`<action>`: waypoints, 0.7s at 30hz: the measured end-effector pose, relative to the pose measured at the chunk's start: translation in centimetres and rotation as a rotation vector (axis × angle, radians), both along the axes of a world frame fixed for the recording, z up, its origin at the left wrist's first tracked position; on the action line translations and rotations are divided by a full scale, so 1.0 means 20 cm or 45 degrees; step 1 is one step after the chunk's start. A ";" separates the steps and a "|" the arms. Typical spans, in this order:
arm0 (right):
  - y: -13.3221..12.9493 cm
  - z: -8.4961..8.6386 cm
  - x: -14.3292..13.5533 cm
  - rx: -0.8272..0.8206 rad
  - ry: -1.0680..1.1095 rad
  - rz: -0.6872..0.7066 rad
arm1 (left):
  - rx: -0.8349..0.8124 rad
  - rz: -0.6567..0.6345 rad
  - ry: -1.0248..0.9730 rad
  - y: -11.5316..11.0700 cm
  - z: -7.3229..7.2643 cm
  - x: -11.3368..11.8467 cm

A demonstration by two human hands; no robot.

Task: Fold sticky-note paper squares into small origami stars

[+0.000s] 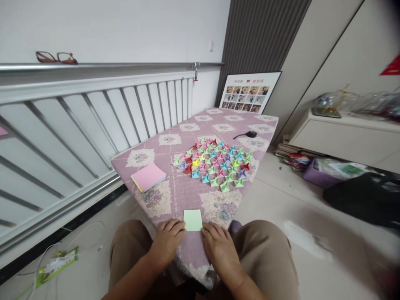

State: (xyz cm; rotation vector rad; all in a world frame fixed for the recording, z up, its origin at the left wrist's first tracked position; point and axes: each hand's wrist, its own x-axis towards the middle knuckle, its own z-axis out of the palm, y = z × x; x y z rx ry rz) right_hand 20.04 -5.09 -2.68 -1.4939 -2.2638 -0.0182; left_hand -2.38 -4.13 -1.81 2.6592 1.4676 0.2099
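Observation:
A square of light green paper [193, 220] lies flat on the flowered tablecloth near the table's front corner. At its left edge rests my left hand [169, 239], fingers extended and palm down. My right hand [218, 246] lies on the cloth at the paper's lower right edge, its fingers also stretched out flat. Neither hand grips anything. Beyond the sheet, many small folded paper pieces [215, 160] in green, red, blue, pink and yellow stand grouped together. A stack of coloured paper [148, 176] with a pink sheet on top is at the left.
The pink tablecloth [204, 125] covers the table. A small black object with a cord [251, 133] lies near its right edge. Along the left runs a radiator [125, 112]; a picture board [250, 92] leans at the far end. My knees flank the front corner.

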 end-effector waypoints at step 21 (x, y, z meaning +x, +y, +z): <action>-0.07 0.02 0.00 0.109 0.225 -0.094 | -0.057 0.255 -0.021 -0.08 0.03 0.31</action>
